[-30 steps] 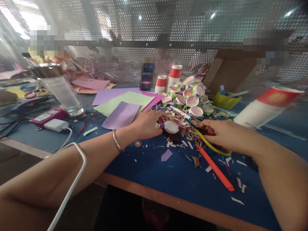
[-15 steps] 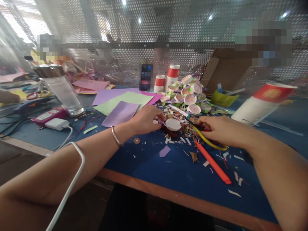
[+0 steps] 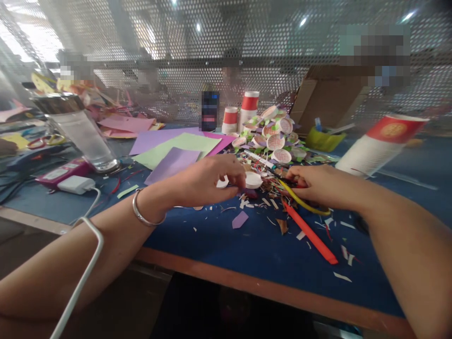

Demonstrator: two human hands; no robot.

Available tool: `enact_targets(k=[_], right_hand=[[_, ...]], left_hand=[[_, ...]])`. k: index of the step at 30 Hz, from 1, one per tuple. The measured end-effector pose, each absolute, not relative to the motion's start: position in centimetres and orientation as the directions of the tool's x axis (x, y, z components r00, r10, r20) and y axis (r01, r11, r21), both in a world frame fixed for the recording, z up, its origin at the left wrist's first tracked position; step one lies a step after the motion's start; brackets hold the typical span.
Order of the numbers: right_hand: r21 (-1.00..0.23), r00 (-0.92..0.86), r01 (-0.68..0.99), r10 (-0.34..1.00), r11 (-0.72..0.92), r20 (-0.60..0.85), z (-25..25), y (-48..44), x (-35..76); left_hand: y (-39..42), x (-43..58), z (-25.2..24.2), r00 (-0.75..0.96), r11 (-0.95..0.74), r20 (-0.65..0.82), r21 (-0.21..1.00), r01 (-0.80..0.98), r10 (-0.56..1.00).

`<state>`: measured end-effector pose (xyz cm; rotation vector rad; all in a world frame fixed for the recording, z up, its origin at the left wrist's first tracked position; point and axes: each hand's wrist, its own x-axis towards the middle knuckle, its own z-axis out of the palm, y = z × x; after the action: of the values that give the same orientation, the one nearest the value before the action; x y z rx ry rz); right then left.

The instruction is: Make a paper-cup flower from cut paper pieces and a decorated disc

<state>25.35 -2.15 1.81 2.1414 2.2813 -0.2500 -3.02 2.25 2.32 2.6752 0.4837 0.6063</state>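
Observation:
My left hand (image 3: 224,180), with a silver bangle (image 3: 139,212) at the wrist, hovers beside a small white paper disc (image 3: 253,180). Its fingers are bent, and a gap shows between thumb and forefinger with nothing visible in it. Another white disc (image 3: 222,181) shows partly behind these fingers. Wrapped round yellow-handled scissors (image 3: 300,202) is my right hand (image 3: 305,181); the dark blades point left toward the scraps, and part of the handle is hidden. Just below lies an orange-red pen-like stick (image 3: 310,233). A purple paper piece (image 3: 240,220) rests in front.
Cup bottoms with paper bits (image 3: 278,136) are heaped behind the hands. A leaning stack of paper cups (image 3: 381,143) stands right, a glass bottle (image 3: 84,134) left. Purple and green sheets (image 3: 176,148) lie behind my left hand. A white cable (image 3: 88,263) crosses my left forearm.
My left hand has drawn back slightly from the white disc and turned; the purple strip at its fingertips no longer shows there. My right hand keeps hold of the scissors. The view has shifted slightly.

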Motion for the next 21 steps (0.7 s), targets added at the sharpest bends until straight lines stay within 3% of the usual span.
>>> enact_targets(k=[3,6,11,13,16,21], right_hand=[[-0.121,-0.059,0.992,0.991,0.044,-0.119,2.0,-2.3,25.1],[-0.126,-0.051,0.991,0.99,0.035,-0.128,2.1,-2.3,25.0],[-0.13,-0.062,0.99,0.99,0.045,-0.13,2.0,-2.3,25.1],[-0.121,-0.068,0.991,0.99,0.054,-0.123,2.0,-2.3,25.2],[-0.107,-0.076,0.992,0.989,0.063,-0.125,2.0,-2.1,25.2],[-0.076,-0.072,0.995,0.987,0.062,-0.14,1.8,-1.7,25.5]], left_hand=[[1.7,-3.4,2.5,0.921,-0.899,0.221,0.377,0.222,0.32],[1.8,-3.5,2.6,0.925,-0.919,0.23,0.329,0.218,0.302],[3.3,-4.9,3.6,0.74,-0.821,0.357,0.203,0.534,0.57],[4.3,-5.7,3.8,0.673,-0.722,0.273,0.156,0.675,0.688],[5.7,-6.4,3.4,0.652,-0.661,0.108,0.115,0.741,0.75],[7.1,-5.5,2.1,0.565,-0.568,0.062,0.096,0.817,0.823]])
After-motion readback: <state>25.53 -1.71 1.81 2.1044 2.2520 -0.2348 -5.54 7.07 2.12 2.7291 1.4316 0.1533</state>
